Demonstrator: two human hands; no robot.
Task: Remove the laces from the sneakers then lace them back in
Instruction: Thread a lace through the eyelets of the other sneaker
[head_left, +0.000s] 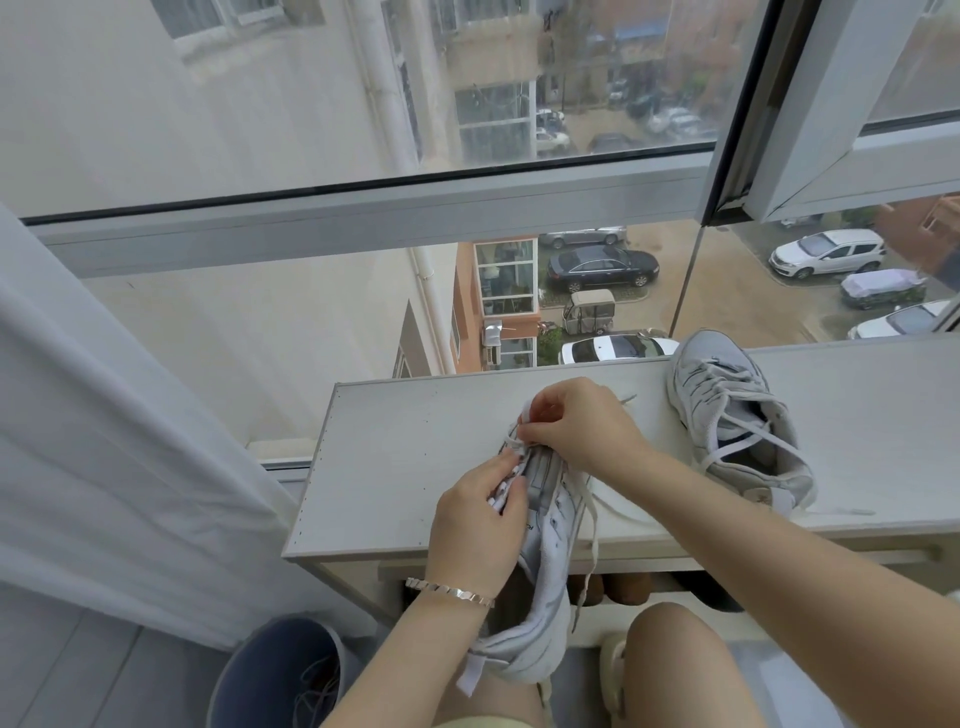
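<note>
A white sneaker (545, 587) lies tipped with its toe toward the window, its heel hanging over the front edge of the low white cabinet top (395, 467). My left hand (475, 525) grips its side near the eyelets. My right hand (582, 421) pinches the white lace (589, 525) at the sneaker's toe end. The lace trails loose down the sneaker's right side. A second grey-white sneaker (737, 421) stands laced on the cabinet top to the right, with its lace ends lying loose.
A large window (363, 104) rises right behind the cabinet, with a street and parked cars far below. A white curtain (104, 441) hangs at the left. A blue bin (275, 675) stands on the floor at the lower left. My knees are under the cabinet's front edge.
</note>
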